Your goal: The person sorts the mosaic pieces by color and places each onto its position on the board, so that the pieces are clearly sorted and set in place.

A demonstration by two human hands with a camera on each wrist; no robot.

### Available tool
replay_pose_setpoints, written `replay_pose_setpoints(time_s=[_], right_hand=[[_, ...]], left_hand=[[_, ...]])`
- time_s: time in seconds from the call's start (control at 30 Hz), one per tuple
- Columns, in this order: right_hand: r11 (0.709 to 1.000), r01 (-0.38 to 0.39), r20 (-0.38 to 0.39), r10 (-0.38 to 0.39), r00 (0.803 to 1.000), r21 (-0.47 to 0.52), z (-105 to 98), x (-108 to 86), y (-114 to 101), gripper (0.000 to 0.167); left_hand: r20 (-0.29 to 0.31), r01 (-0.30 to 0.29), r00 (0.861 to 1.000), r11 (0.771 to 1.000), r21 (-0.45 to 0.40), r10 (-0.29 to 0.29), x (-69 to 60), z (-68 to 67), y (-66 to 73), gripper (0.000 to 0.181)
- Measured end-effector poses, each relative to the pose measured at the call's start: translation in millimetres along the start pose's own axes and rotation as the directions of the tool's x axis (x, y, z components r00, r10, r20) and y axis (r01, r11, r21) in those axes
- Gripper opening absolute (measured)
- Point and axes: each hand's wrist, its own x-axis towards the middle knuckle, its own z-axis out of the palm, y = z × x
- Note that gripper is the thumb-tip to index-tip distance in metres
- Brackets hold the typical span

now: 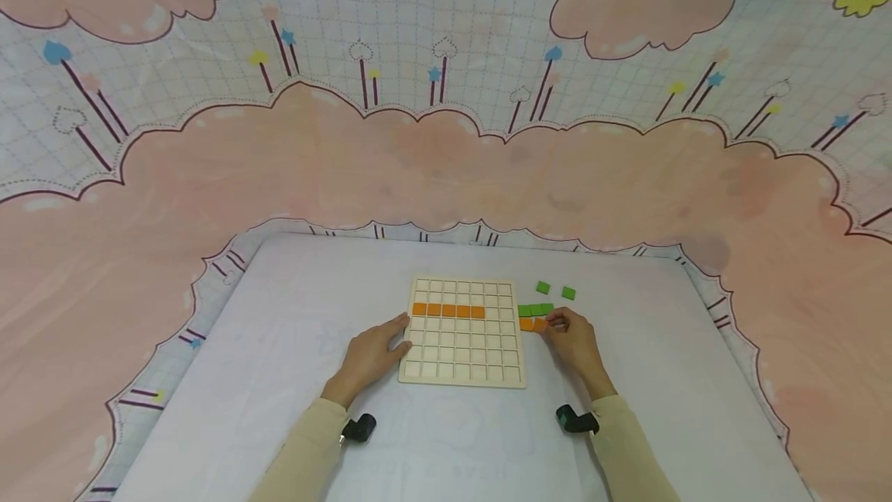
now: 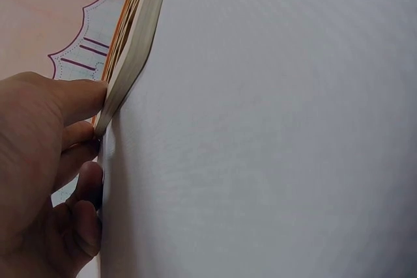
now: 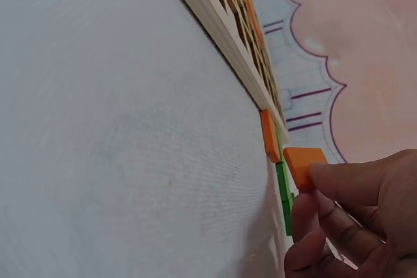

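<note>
In the head view, a pale gridded board [image 1: 462, 381] lies on the white surface [image 1: 279, 347], at the lower centre of the frame. A row of five orange tiles [image 1: 449, 311] runs across its upper part from the left edge, with uncovered squares to the right of it. The left hand [image 1: 369, 351] touches the board's left edge, its grip wide, thumb and fingers apart. Right of the board, the right hand [image 1: 573, 338] has a narrow grip and pinches one orange tile [image 1: 540, 325]; another orange tile [image 1: 526, 324] is just beside the board. Above these is a line of three green tiles [image 1: 535, 310], and two loose green tiles [image 1: 543, 287] sit apart further up. Tan sleeves [image 1: 303, 448] and black wrist devices [image 1: 577, 419] show at the bottom. A cloth [image 1: 432, 169] printed with clouds fills the top and both sides.

In the left wrist view, the left hand is at the left of the frame, its upper digit against the board's rim, which slants toward the top.

In the right wrist view, the held tile is at the lower right, between thumb and fingers, raised and tilted. The other orange tile stands near the board's corner, with green pieces below it in the frame.
</note>
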Motion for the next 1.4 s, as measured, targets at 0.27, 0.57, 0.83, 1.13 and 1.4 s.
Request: replay_pose_setpoints(time_s=[0.27, 0.57, 0.83, 1.13, 1.4], right_hand=[[1.000, 0.012, 0.006, -0.012, 1.000, 0.002, -0.9, -1.8, -8.6, 0.016], [0.999, 0.031, 0.019, -0.032, 0.999, 0.029, 5.9, 3.0, -8.6, 0.017], [0.998, 0.027, 0.029, -0.028, 0.999, 0.055, 14.8, 4.2, -14.8, 0.016], [0.995, 0.043, 0.028, -0.046, 0.999, 0.091, 23.7, 2.6, -21.1, 0.014], [0.993, 0.052, 0.024, -0.055, 0.998, 0.109, 29.7, 5.5, -27.9, 0.016]], left_hand=[[0.005, 0.002, 1.000, 1.000, -0.002, -0.002, 1.7, -0.9, 0.0, 0.057], [0.011, 0.009, 1.000, 1.000, -0.005, -0.009, 1.4, -1.0, 0.7, 0.057], [0.005, 0.012, 1.000, 1.000, -0.010, -0.012, 0.2, -0.8, 1.4, 0.056], [0.004, 0.015, 1.000, 1.000, -0.008, -0.015, -0.6, 1.6, 0.2, 0.056], [-0.005, 0.012, 1.000, 1.000, -0.024, -0.012, 0.0, -2.0, 2.1, 0.055]])
